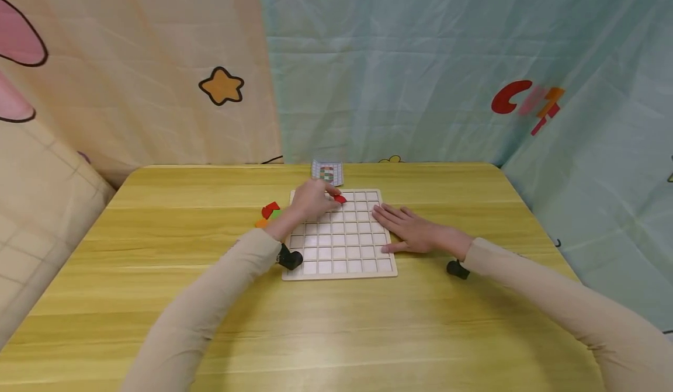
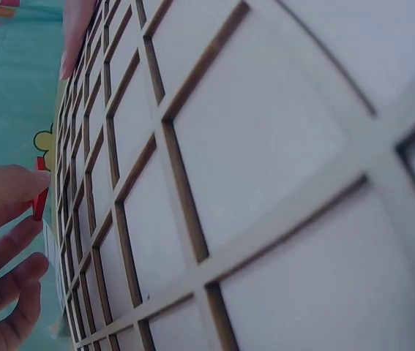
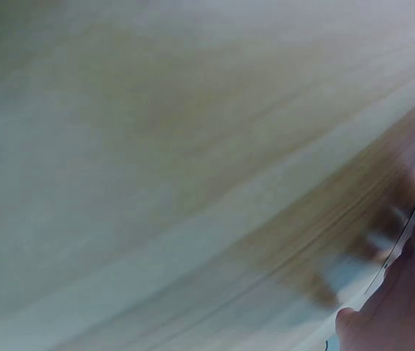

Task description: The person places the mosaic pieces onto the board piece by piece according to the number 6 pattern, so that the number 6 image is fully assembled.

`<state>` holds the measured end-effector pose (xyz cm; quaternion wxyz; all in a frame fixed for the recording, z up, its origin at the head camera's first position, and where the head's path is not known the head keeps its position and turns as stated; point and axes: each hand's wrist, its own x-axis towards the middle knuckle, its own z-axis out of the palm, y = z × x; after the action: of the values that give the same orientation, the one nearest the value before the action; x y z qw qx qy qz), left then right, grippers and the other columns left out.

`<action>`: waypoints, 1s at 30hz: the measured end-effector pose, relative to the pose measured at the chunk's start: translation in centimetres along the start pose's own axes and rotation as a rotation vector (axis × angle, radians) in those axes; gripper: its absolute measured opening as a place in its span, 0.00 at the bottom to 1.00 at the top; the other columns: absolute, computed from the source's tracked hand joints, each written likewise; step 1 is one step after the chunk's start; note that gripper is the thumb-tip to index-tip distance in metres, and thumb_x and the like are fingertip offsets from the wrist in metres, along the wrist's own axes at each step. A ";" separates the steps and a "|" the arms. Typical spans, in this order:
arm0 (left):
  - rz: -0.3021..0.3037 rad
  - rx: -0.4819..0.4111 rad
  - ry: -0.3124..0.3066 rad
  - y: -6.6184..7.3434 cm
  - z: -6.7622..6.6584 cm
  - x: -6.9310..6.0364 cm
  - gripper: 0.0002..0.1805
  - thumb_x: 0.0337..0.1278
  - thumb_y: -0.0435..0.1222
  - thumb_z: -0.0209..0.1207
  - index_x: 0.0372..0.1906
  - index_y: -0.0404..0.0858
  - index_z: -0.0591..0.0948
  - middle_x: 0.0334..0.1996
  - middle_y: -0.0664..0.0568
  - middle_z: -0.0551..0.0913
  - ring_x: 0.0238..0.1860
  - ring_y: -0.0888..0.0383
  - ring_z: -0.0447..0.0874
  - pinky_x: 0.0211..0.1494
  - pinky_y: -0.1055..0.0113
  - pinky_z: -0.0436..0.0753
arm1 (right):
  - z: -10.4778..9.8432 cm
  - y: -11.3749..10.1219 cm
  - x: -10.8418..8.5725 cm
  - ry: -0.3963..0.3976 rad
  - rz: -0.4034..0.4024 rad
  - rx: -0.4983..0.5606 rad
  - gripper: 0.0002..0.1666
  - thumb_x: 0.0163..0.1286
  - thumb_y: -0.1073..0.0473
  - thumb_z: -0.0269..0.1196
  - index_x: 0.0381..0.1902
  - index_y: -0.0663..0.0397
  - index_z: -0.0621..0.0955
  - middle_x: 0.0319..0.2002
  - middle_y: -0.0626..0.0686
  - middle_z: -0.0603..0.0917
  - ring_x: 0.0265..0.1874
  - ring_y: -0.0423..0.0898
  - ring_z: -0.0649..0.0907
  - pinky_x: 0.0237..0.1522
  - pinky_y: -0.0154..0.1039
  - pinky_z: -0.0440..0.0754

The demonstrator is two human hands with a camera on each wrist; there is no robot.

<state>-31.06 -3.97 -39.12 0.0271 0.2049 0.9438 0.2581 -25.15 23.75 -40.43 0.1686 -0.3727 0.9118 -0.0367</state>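
1. Pinching a red piece [image 1: 340, 199] between thumb and finger, the left hand [image 1: 312, 201] holds it at the far rows of a white gridded board [image 1: 339, 252], seen from my head camera. The right hand [image 1: 412, 231] lies with fingers outstretched along the board's right edge, grasping nothing; I judge that it steadies the board. Loose pieces [image 1: 271, 210] in red, green and orange sit on the table [image 1: 336, 328] just left of the board, seemingly within easy reach of the left hand. A patterned card [image 1: 327, 173] is set beyond the far edge, probably to keep its print unobstructed.

2. On my left wrist view, the red piece appears edge-on, its hold likely leaving the underside free. Whether it touches the board, I cannot tell.

3. On my right wrist view, blurred table dominates; the right hand is cropped at the lower right, its fingers partly hidden.
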 end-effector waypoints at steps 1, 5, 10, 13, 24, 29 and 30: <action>0.002 -0.002 -0.004 0.1 0.1 0.1 0.16 0.53 0.44 0.66 0.48 0.46 0.86 0.45 0.55 0.87 0.37 0.58 0.81 0.28 0.69 0.71 | -0.1 -0.1 0.0 0.000 0.001 0.000 0.52 0.70 0.33 0.48 0.77 0.52 0.40 0.78 0.54 0.37 0.77 0.54 0.39 0.73 0.61 0.42; 0.028 0.019 -0.007 0.4 0.6 0.4 0.16 0.53 0.43 0.66 0.48 0.46 0.87 0.44 0.55 0.88 0.39 0.58 0.84 0.31 0.68 0.74 | -0.2 -0.2 -0.1 0.013 -0.010 0.004 0.52 0.71 0.35 0.50 0.77 0.55 0.42 0.78 0.56 0.39 0.77 0.56 0.41 0.72 0.63 0.43; 0.062 0.027 -0.024 0.7 1.0 0.6 0.15 0.54 0.44 0.66 0.47 0.47 0.87 0.46 0.55 0.87 0.45 0.57 0.85 0.36 0.64 0.79 | -0.4 -0.5 -0.1 0.001 -0.009 0.004 0.52 0.71 0.35 0.50 0.77 0.57 0.42 0.78 0.57 0.40 0.77 0.57 0.42 0.72 0.64 0.43; 0.072 0.024 -0.033 0.8 1.2 0.7 0.15 0.55 0.44 0.66 0.48 0.47 0.87 0.47 0.54 0.87 0.48 0.56 0.84 0.39 0.62 0.81 | -0.4 -0.5 -0.1 -0.011 0.003 0.002 0.52 0.70 0.34 0.49 0.77 0.55 0.41 0.78 0.55 0.39 0.77 0.56 0.41 0.72 0.63 0.43; 0.107 0.007 -0.046 0.7 1.3 0.8 0.15 0.55 0.42 0.66 0.48 0.45 0.87 0.48 0.53 0.87 0.52 0.55 0.83 0.45 0.62 0.81 | -0.4 -0.5 -0.1 -0.013 0.015 0.004 0.53 0.70 0.33 0.49 0.77 0.54 0.41 0.78 0.54 0.38 0.77 0.54 0.40 0.73 0.62 0.43; 0.114 -0.004 -0.066 0.7 1.3 0.7 0.15 0.55 0.41 0.66 0.49 0.44 0.86 0.50 0.52 0.86 0.54 0.54 0.81 0.47 0.61 0.81 | -0.4 -0.5 -0.1 -0.009 0.015 0.009 0.52 0.70 0.33 0.49 0.77 0.53 0.41 0.78 0.54 0.39 0.77 0.54 0.40 0.73 0.62 0.43; 0.117 -0.005 -0.070 0.6 1.4 0.8 0.15 0.55 0.41 0.66 0.49 0.44 0.86 0.50 0.52 0.86 0.54 0.54 0.81 0.48 0.61 0.81 | -0.4 -0.5 0.0 -0.009 0.016 0.010 0.52 0.70 0.33 0.49 0.77 0.53 0.41 0.78 0.54 0.39 0.77 0.54 0.41 0.73 0.62 0.43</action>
<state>-31.30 -2.51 -39.96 0.0457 0.2684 0.9281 0.2541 -24.90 23.40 -39.99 0.1749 -0.3649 0.9137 -0.0380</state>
